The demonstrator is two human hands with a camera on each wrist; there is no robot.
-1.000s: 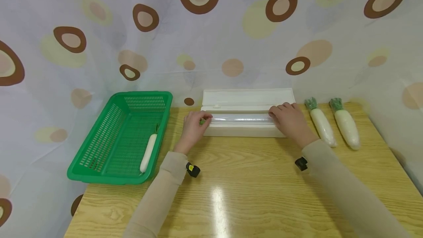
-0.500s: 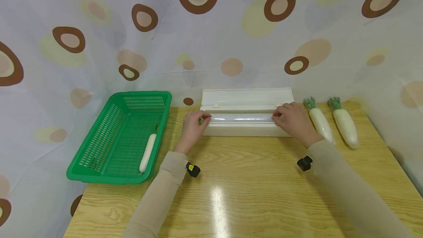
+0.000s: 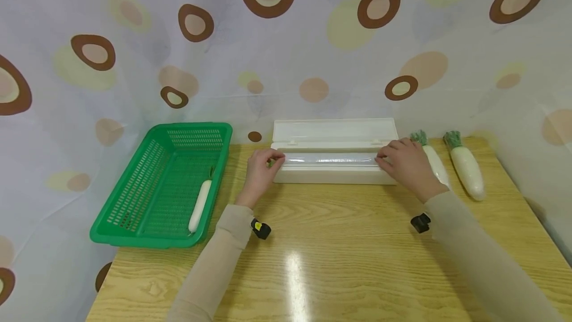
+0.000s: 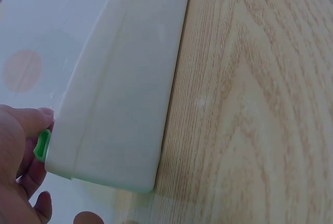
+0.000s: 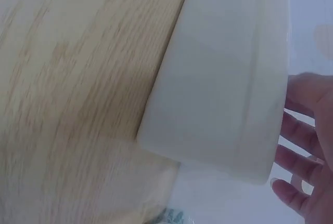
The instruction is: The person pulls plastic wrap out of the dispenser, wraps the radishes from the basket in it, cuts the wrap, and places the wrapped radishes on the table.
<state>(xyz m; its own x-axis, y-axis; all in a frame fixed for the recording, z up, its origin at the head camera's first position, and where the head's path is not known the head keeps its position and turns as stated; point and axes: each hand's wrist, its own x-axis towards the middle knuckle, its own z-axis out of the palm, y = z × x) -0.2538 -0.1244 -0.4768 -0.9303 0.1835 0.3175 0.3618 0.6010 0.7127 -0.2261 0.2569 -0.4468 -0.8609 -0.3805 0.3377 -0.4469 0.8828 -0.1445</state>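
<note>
A long white cling film box [image 3: 332,177] stands on the table with its lid [image 3: 335,129] raised. A roll of clear cling film [image 3: 330,158] lies inside. My left hand [image 3: 260,173] pinches the film at the left end, with a small green piece [image 4: 42,146] between its fingers and the box in the left wrist view. My right hand [image 3: 408,165] has its thumb and forefinger together on the film near the right end. In the right wrist view its other fingers [image 5: 296,164] curl beside the box end. Exactly what the fingertips grip is hard to see.
A green plastic basket [image 3: 149,239] stands at the left, holding one white radish [image 3: 200,206] with a green top. Two plump radishes, apparently wrapped, lie at the right: one radish [image 3: 435,164] partly behind my right hand, another radish [image 3: 467,173] farther right. A patterned curtain [image 3: 286,53] hangs behind the wooden table [image 3: 339,247].
My right hand has slid rightward along the film toward the box's right end, now covering part of the nearer radish. My left hand has stayed at the left end.
</note>
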